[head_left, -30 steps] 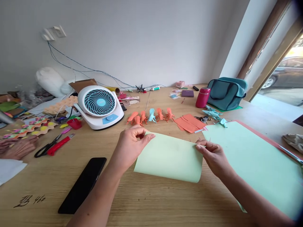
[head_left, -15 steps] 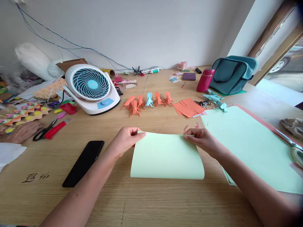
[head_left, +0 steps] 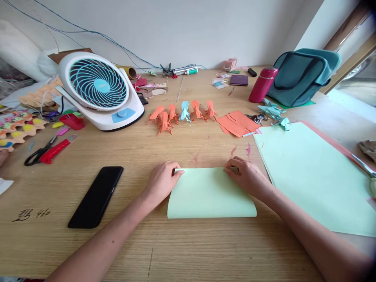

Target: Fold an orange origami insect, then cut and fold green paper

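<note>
A pale green sheet of paper [head_left: 212,194] lies on the wooden table, bent over on itself with a rounded bend at the near edge. At its far left corner my left hand [head_left: 165,178] pinches the paper, thumb on top. My right hand [head_left: 243,174] grips the far right corner between thumb and curled fingers. To the right rests a stack of larger pale green sheets [head_left: 311,176]. Beyond the hands stand several folded orange paper figures [head_left: 163,122] and a light blue one [head_left: 185,111].
A black phone [head_left: 96,197] lies left of my arm. Farther left are scissors [head_left: 37,154] and a red utility knife [head_left: 55,150]. Behind stand a white fan [head_left: 123,115], a pink bottle [head_left: 263,84] and a teal bag [head_left: 299,80]. Orange paper pieces [head_left: 238,122] lie beside keys [head_left: 259,118].
Both hands have lowered the bent sheet onto the table, its far edges now together. The view has shifted slightly, and another person's hand at the left has mostly left the picture.
</note>
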A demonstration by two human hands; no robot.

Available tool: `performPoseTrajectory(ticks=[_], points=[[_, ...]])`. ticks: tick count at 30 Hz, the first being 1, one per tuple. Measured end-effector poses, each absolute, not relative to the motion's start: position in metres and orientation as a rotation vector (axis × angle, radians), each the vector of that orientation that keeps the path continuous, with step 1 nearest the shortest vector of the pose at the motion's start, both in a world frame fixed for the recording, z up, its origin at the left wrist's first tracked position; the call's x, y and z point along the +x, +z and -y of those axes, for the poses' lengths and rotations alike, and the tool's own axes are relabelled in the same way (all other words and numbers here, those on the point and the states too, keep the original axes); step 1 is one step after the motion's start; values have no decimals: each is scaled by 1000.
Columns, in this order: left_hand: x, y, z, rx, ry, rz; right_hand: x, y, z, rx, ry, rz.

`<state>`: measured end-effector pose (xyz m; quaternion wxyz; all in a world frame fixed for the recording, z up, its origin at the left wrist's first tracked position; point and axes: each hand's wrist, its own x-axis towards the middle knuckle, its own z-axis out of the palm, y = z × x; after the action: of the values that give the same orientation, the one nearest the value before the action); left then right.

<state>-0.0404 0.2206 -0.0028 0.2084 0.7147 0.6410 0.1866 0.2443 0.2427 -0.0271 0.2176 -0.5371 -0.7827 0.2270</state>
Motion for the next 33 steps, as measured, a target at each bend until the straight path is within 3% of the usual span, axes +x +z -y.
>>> performPoseTrajectory(ticks=[8, 14, 18, 24, 33], points=[[-44, -12, -220, 2051, 466, -1808, 245, -32, -241, -1588, 554, 2221], [-45, -16, -219, 2150, 501, -1798, 248, -35, -245, -1448, 140, 2332], [-45, -17, -226, 2525, 504, -1466, 244, -27, -245, -1219, 289, 2462], [-43, -3, -241, 2794, 135, -956, 241, -24, -244, -1163, 465, 2431], [7, 31, -233, 2650, -330, -1185, 247, -26, -246, -1122, 435, 2450]])
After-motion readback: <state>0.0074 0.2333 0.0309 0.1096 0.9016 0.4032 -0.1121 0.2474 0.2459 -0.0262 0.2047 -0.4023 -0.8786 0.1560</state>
